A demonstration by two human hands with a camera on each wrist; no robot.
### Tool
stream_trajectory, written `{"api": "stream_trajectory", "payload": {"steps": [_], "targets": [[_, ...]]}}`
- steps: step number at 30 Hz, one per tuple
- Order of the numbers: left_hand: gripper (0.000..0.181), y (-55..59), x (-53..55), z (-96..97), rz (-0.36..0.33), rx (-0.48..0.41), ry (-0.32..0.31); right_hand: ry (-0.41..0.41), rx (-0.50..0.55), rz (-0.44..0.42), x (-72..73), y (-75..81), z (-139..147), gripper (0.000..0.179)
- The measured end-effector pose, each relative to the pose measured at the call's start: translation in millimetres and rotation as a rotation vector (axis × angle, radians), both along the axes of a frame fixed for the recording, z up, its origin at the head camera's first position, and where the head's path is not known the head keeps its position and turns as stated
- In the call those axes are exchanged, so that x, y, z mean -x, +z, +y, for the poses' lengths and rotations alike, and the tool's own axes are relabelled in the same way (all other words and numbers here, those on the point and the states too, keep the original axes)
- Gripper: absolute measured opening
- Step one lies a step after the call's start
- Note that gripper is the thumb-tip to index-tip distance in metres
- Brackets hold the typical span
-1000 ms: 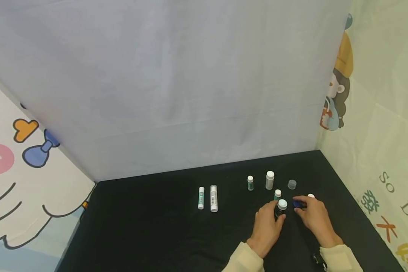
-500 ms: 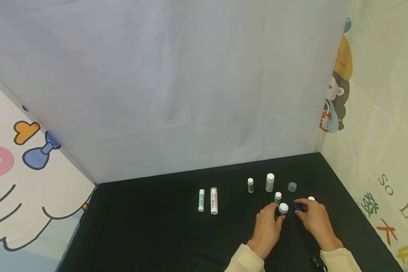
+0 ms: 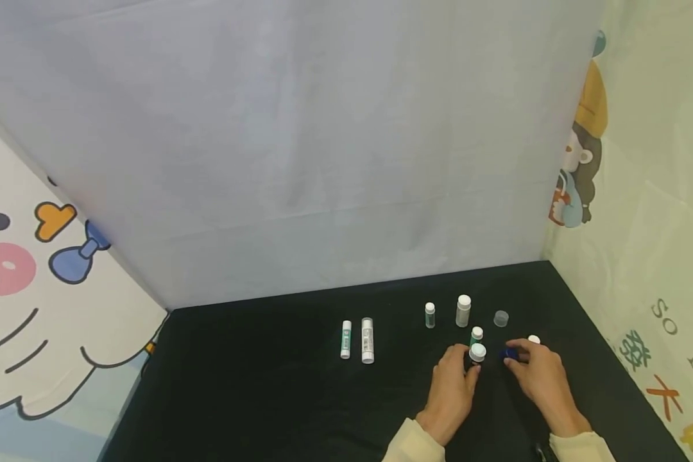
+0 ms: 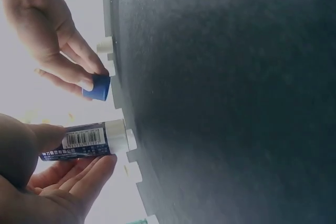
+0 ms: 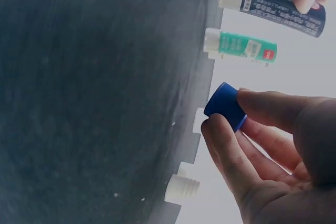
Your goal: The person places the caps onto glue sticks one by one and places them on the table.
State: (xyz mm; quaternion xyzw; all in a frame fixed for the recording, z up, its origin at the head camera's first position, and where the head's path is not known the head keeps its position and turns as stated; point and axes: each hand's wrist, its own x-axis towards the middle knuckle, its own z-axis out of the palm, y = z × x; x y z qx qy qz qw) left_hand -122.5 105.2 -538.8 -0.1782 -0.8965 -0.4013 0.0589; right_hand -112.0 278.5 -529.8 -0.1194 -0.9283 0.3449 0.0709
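My left hand (image 3: 447, 388) grips a dark blue glue stick (image 4: 86, 142) with a white end, thumb on one side and fingers on the other. A barcode shows on its label in the left wrist view. To its right, my right hand (image 3: 545, 378) pinches a small blue cap (image 5: 226, 106) between thumb and fingertips. The cap and the glue stick are apart, with a gap between the hands. Just behind the left hand stands a green glue stick (image 5: 244, 45), partly covered in the head view. A white-topped piece (image 3: 534, 339) is mostly hidden behind the right hand.
A small green stick (image 3: 430, 316) and a larger pale one (image 3: 463, 311) stand farther back, near a clear cap (image 3: 500, 319). Two more glue sticks, one green (image 3: 346, 340) and one clear-capped (image 3: 367, 340), are to the left on the black table (image 3: 254, 385).
The glue stick in my left hand has shifted slightly left, away from the blue cap. My right hand keeps its pinch on the cap. The head view has shifted a little.
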Motion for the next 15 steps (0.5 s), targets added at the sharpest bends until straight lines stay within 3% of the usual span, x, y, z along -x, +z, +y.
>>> {"api": "stream_trajectory", "payload": {"steps": [15], "targets": [[0.024, 3.7, -4.7, -25.9, 0.007, -0.036, 0.039, 0.012, 0.039, 0.021, -13.6, 10.0, -16, 0.028]]}}
